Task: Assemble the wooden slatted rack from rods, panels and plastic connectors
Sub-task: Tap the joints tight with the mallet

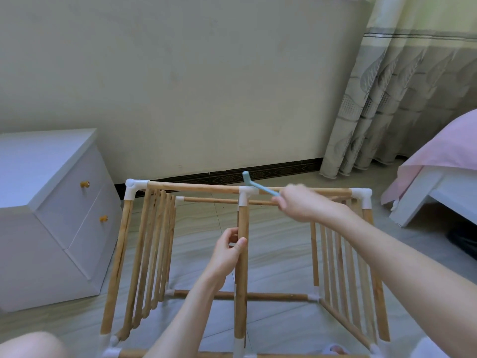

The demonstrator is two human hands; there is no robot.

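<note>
Above the mostly built bamboo slatted rack (240,254), right hand (302,205) grasps a small blue plastic mallet (258,186) over the white T-connector (246,195); left hand (227,250) grips the centre rod (242,275).

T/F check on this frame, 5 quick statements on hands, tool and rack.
1. The left hand grips the middle upright rod. True.
2. The right hand holds a red screwdriver. False: it holds a light blue hammer.
3. The hammer's head is near the white T connector on the top rail. True.
4. The rack stands on a table. False: it stands on the tiled floor.
5. A white drawer cabinet stands to the rack's left. True.
</note>
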